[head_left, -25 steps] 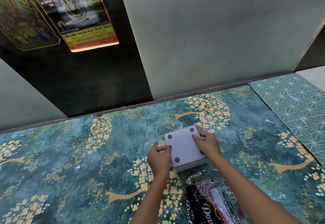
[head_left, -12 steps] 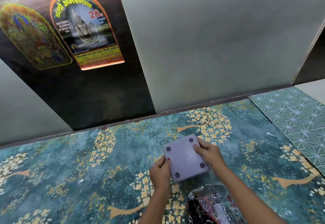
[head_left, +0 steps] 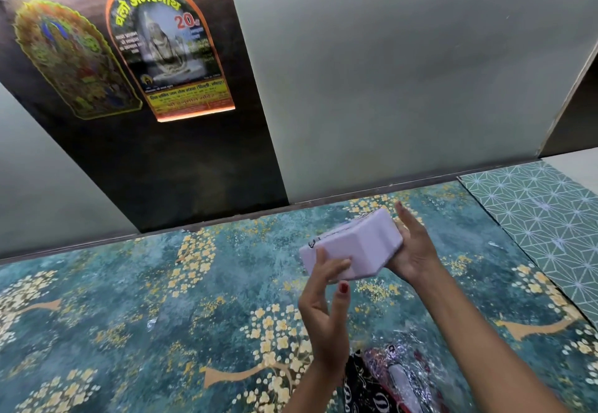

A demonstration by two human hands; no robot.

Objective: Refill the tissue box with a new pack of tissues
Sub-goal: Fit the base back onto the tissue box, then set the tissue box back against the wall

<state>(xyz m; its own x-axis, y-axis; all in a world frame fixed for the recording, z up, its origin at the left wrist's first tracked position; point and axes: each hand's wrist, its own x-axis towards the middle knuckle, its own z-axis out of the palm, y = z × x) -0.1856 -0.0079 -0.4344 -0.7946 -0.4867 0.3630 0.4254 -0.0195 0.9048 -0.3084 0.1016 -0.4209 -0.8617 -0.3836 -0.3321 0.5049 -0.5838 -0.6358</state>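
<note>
A pale lilac tissue box [head_left: 354,246] hangs in the air above the table, tilted, with a side wall turned toward me. My left hand [head_left: 325,307] grips its near left end from below, thumb and fingers on the wall. My right hand [head_left: 412,250] holds the far right end with the palm against it and the fingers raised. A shiny black-and-red pack of tissues [head_left: 385,380] lies on the table near the bottom edge, partly hidden by my right forearm.
The table wears a teal cover with gold flowers [head_left: 161,299]. A green geometric mat [head_left: 543,218] lies at the right. Grey wall panels and a dark panel with two posters [head_left: 168,53] stand right behind the table's back edge.
The box stood on the table with its dotted base facing up; both hands have lifted and turned it, so a side wall now faces me. The camera has tilted up.
</note>
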